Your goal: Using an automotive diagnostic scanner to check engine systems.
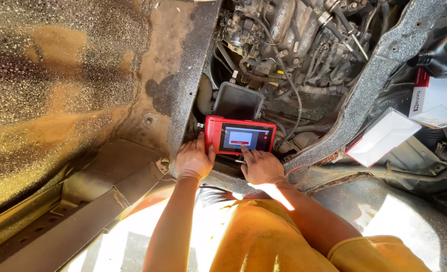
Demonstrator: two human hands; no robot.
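A red handheld tablet-like scanner (239,135) with a lit screen rests at the edge of an open engine bay. My left hand (194,159) grips its left end, thumb on the red casing. My right hand (261,165) is just below its lower edge, index finger stretched up and touching the screen's bottom. A dark flat lid or pad (238,101) leans upright right behind the scanner.
The engine (289,40) with hoses and cables fills the bay behind. White cardboard boxes (384,136) and a dark oil bottle (442,55) lie on the right. Rusty, dusty body panels (67,85) spread left. My orange shirt (263,236) is below.
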